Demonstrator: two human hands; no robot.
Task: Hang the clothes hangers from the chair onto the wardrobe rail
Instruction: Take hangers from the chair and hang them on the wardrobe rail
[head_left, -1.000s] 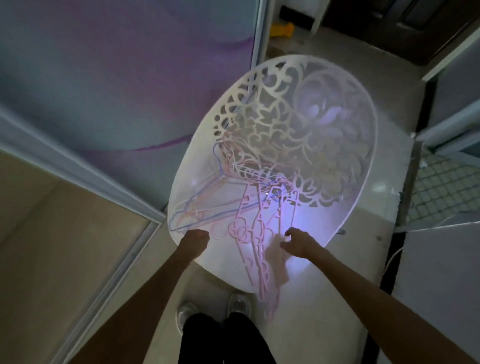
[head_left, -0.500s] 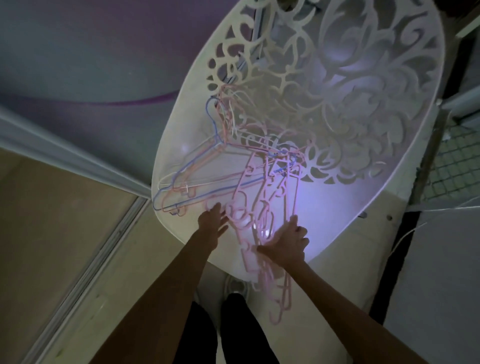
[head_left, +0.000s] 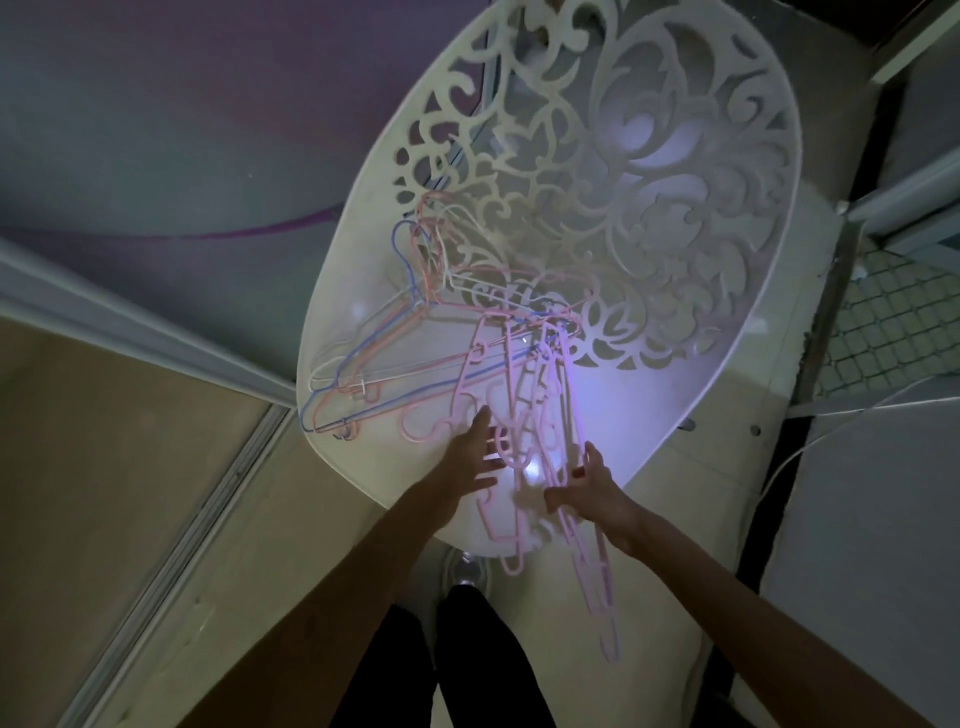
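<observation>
Thin pink plastic hangers (head_left: 524, 415), lacy white chair (head_left: 597, 208)

Head-worn camera looks steeply down, close over the chair (head_left: 701, 395).

Both bare forearms are reaching forward and down toward the front edge of the chair (head_left: 727, 364). The left hand (head_left: 467, 457) is lying just over that edge with its fingers straight and spread, holding nothing. The right hand (head_left: 587, 488) is sitting beside it at the same edge, its fingers loosely curling among the pink hangers (head_left: 524, 415); its grip is unclear.
</observation>
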